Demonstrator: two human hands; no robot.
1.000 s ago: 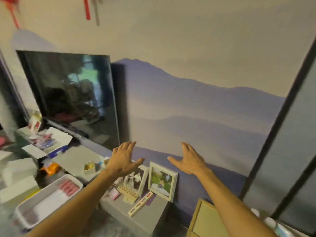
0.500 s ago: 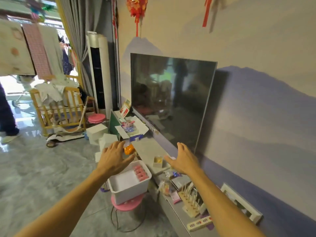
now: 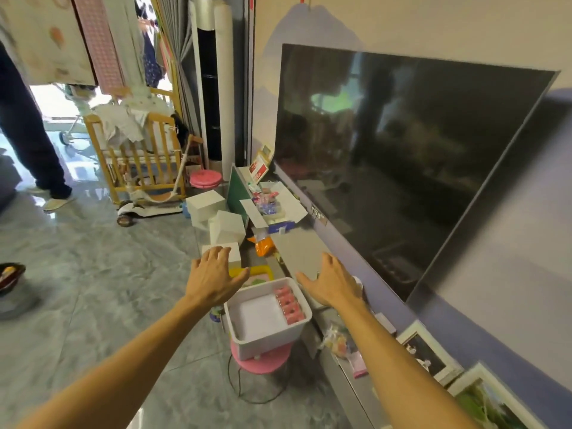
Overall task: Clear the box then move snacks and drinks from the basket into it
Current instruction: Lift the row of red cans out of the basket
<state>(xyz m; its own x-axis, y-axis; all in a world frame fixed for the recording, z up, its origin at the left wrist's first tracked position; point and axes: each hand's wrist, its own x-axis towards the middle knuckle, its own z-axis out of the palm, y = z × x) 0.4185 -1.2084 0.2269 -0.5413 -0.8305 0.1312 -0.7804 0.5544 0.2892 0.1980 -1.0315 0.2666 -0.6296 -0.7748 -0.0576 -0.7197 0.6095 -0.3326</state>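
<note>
A white plastic box [image 3: 272, 343] sits on a pink stool [image 3: 261, 363] beside the TV bench. Inside it lie a row of pink cylindrical items [image 3: 289, 305] along the right side and a white sheet on the bottom. My left hand [image 3: 213, 278] hovers open above the box's far left corner. My right hand [image 3: 332, 281] hovers open above its far right side, over the bench. Neither hand touches anything. No basket is identifiable.
A large TV [image 3: 402, 156] stands on the grey bench [image 3: 301, 252]. White cartons [image 3: 227, 226], an orange packet [image 3: 263, 246] and an open box of items [image 3: 272, 207] lie beyond. Picture frames [image 3: 430, 357] lean at right. A person's legs [image 3: 28, 131] stand far left.
The view has swung left from the wall and picture frames to the TV and white box. Both hands stayed spread and now sit over the box's far end.
</note>
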